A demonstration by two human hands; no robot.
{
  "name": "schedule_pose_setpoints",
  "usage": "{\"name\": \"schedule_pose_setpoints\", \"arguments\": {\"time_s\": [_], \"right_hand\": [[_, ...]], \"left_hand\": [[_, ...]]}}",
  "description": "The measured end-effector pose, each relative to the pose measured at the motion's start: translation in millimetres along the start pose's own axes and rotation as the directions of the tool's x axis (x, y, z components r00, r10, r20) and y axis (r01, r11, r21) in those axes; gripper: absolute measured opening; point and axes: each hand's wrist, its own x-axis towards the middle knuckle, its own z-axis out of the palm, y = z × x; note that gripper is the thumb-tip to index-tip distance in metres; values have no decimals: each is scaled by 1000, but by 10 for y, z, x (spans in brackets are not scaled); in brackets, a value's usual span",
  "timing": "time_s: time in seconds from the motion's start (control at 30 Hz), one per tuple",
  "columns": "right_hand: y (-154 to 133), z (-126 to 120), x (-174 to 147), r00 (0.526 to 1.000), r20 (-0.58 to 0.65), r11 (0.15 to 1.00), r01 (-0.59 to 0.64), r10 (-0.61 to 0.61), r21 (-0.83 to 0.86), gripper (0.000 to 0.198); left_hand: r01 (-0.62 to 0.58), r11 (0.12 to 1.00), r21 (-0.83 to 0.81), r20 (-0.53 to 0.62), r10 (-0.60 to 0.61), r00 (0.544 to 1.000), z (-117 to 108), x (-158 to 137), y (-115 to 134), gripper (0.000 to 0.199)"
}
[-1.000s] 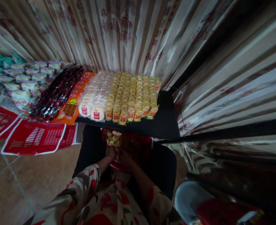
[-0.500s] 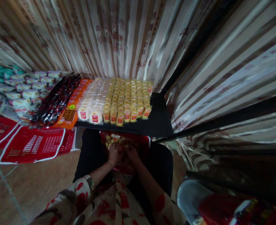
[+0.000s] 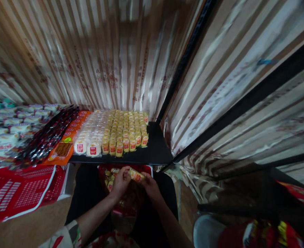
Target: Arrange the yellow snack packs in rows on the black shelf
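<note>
Above a red basket (image 3: 152, 168) between the knees, a small yellow wrapped snack pack (image 3: 136, 175) with a red and white label is held up. My left hand (image 3: 121, 182) is closed on its left end, fingers curled. At the pack's right end, my right hand (image 3: 151, 186) grips it between thumb and fingers. More yellow wrapped packs (image 3: 109, 182) lie inside the basket, left of my left hand; the basket's lower part is dark. On the black shelf (image 3: 155, 148) just ahead, matching yellow packs (image 3: 126, 132) stand in several tight rows.
Left along the shelf are white round packs (image 3: 93, 148), orange packets (image 3: 61, 151), dark glossy packets (image 3: 43, 137) and white packets (image 3: 20, 129). Red baskets (image 3: 18, 193) sit at lower left. Black frame bars (image 3: 219, 124) and striped curtains (image 3: 110, 62) enclose the shelf. A pale tub (image 3: 206, 230) stands lower right.
Both hands have come up from inside the basket, now with a yellow snack pack between them. The view has shifted, so the shelf appears lower and farther left.
</note>
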Motion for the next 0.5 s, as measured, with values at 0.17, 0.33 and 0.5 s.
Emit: {"name": "schedule_pose_setpoints", "arguments": {"time_s": [0.17, 0.33, 0.5], "right_hand": [[-292, -122, 32, 905, -76, 791, 323, -418, -519, 40], [-630, -191, 166, 871, -28, 740, 400, -491, -541, 37], [-957, -305, 508, 831, -115, 779, 450, -545, -437, 41]], "left_hand": [[-236, 969, 72, 114, 227, 967, -47, 132, 405, 37], [-389, 913, 123, 229, 356, 906, -32, 375, 859, 38], [-535, 830, 156, 243, 493, 836, 124, 751, 1367, 34]]}}
